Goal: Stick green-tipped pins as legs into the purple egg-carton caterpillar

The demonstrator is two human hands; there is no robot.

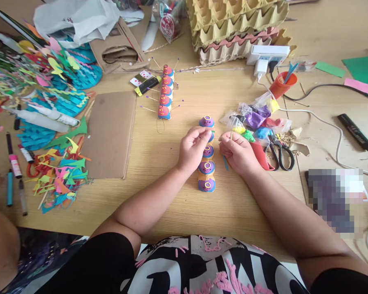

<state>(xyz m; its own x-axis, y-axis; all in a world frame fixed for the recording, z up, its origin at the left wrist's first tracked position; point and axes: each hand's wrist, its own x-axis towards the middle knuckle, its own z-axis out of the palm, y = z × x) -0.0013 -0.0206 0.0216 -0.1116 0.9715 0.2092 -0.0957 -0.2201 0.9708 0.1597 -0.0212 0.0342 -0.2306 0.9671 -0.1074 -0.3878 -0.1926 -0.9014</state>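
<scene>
- The egg-carton strip (207, 152), purple and blue with yellow rings, lies on the table (178, 212) straight in front of the person, domes up.
- Its long axis runs directly away from the person's body; neither end is clearly the front, so I can't tell which way it points.
- The left hand (194, 147) is over its far part, thumb and forefinger pinched together; what they grip, if anything, I can't make out.
- The right hand (239, 152), just beside the strip, has its fingers curled, pinching a thin stick (231, 135).
- For such fine work, I'd judge a light fingertip pinch best, with the strip steadied and no weight on the domes.
- Farther out, a second strip (166, 100) lies beyond, leftward; bagged clay (255, 117) and scissors (275, 141) sit to the right.
</scene>
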